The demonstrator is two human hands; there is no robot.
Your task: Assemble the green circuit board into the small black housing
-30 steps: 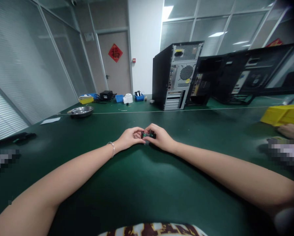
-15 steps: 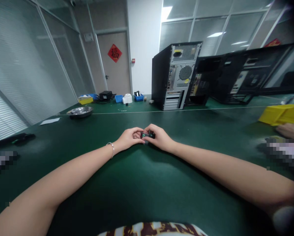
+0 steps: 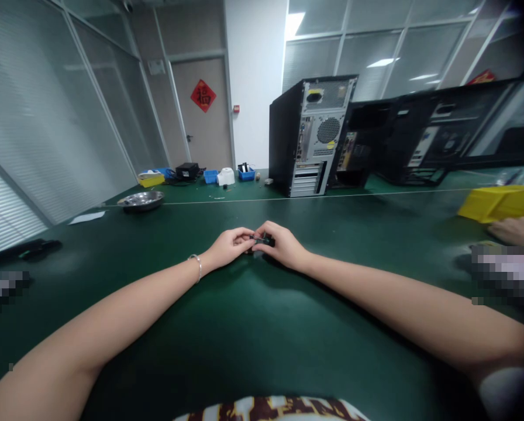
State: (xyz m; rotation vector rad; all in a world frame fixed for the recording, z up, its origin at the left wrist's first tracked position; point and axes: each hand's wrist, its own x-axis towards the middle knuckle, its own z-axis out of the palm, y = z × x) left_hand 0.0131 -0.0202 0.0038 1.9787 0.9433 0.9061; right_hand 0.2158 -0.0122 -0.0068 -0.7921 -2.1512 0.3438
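Observation:
A small dark piece with a bit of green point(image 3: 267, 240) sits between my two hands, just above the green table top point(image 3: 262, 327). Fingers of my left hand point(image 3: 230, 245) are closed on its left end, and a bracelet circles that wrist. My right hand point(image 3: 283, 247) pinches the same piece from the right, thumb below and fingers above. Most of the piece is covered by fingers, so its kind cannot be made out. The fingertips of both hands nearly meet.
A computer tower point(image 3: 312, 137) stands at the back, with more black cases point(image 3: 420, 137) to its right. At the back left are a metal bowl point(image 3: 142, 201) and small blue bins point(image 3: 247, 174). Another person's hand point(image 3: 514, 229) rests by a yellow bin point(image 3: 499, 203) at right.
The small piece has turned between my fingers, showing less of its green face. My left thumb and fingers have closed further over its left end. Both arms stay nearly in place.

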